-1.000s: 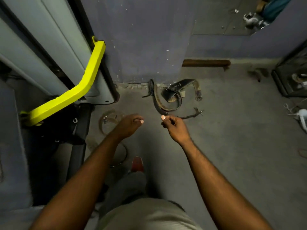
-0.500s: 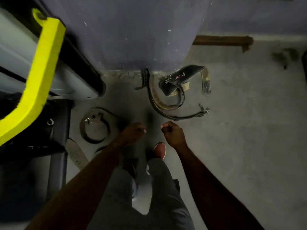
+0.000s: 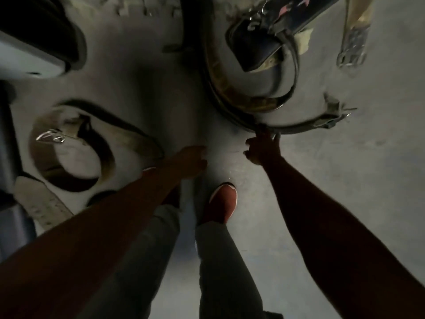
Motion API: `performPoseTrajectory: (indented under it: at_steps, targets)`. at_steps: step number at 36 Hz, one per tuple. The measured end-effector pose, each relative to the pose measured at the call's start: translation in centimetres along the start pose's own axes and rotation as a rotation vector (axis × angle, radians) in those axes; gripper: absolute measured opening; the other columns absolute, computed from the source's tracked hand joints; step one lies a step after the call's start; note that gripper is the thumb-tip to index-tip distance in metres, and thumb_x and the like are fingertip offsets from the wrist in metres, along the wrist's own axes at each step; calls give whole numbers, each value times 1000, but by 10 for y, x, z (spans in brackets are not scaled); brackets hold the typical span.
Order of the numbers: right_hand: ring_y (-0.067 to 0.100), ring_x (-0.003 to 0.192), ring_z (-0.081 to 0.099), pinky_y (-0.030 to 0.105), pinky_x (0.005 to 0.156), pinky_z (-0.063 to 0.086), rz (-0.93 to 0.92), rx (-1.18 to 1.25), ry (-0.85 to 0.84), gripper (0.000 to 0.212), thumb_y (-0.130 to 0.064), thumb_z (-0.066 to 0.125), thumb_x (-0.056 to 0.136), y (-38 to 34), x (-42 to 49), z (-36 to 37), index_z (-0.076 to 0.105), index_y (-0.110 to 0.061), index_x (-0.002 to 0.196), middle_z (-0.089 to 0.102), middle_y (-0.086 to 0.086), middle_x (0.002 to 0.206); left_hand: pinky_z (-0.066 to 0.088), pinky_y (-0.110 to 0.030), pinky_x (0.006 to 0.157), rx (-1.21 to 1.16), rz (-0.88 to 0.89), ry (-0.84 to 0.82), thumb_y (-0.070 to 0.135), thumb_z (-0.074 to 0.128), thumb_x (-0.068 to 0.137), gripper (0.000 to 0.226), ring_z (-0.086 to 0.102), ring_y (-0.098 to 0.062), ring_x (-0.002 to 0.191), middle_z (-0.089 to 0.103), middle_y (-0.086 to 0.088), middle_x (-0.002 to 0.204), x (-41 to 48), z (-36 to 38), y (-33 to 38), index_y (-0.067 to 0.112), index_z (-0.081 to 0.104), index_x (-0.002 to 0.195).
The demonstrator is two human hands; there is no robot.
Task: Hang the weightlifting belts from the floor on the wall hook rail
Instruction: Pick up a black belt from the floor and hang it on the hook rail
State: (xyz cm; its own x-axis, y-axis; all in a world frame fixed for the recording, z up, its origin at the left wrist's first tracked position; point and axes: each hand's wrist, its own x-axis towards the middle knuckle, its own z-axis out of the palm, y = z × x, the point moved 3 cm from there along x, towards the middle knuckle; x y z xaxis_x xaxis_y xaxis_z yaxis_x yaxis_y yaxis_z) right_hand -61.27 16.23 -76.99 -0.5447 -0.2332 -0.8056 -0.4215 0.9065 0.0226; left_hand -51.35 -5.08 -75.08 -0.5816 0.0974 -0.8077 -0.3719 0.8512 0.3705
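Head view, looking steeply down; the frame is dim and motion-blurred. Nearest are grey trousers (image 3: 220, 261) and, just ahead of them, one red shoe (image 3: 224, 201) planted on the concrete floor (image 3: 345, 192). Both bare forearms run up from the bottom corners. Left hand (image 3: 194, 158): over the floor, fingers loosely curled, empty, touching no belt. Right hand (image 3: 262, 149): released, thumb spread to the left, fingers (image 3: 264, 137) stretched forward with their tips at the near edge of the dark belt (image 3: 220, 88). The blur prevents saying whether they press on it; nothing is gripped. That belt lies on the floor as a wide open curve, its thin end sweeping right to a metal buckle (image 3: 331, 119). Inside the curve and further out, a padded black belt (image 3: 253, 47) rests partly on it, with metal hardware on its upper side. At far right, apart from both, a buckled strap (image 3: 351, 47) lies roughly straight on the floor. Left of the left forearm, a coiled belt (image 3: 105, 155) stands on edge in a ring, with a bright buckle (image 3: 50, 137) at its left side; its tail trails right toward the left hand. A pale strap (image 3: 41, 208) with a row of holes lies at the near side of the coil and passes under the left forearm. In the far left corner is the rounded machine base (image 3: 34, 58), pale with a dark edge. All belts in view are on the floor.
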Motion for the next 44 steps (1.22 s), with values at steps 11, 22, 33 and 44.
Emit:
performPoseTrajectory:
  at_steps: [11,22,33,44]
  targets:
    - [28,108,64,61,121,15,-114,-119,423,7,-12,69,86,-14,-4,-31,74,-14,90,74,4,91,2,-58,120,413,366,317,20,64,86,91,-2,-48,151,0,-25,164,24,-42,51,14,10,159]
    - [32,98,68,50,101,38,-85,356,654,19,-26,59,83,-40,-102,-116,76,-20,89,74,5,90,3,-63,121,577,460,234,30,67,89,60,24,-39,148,42,-12,154,-14,-135,104,12,47,144]
    - [31,125,57,50,103,48,765,2472,130,55,-50,45,102,-20,-222,-140,49,-14,143,60,10,137,30,-39,111,102,389,113,25,72,89,57,45,-34,134,52,-17,141,-145,-228,131,5,51,139]
    - [41,132,55,55,111,45,-60,2475,253,53,-24,56,99,-31,-320,-317,46,-4,147,55,23,145,44,-11,98,-432,362,18,27,63,97,43,56,10,115,60,8,129,-278,-274,195,18,54,137]
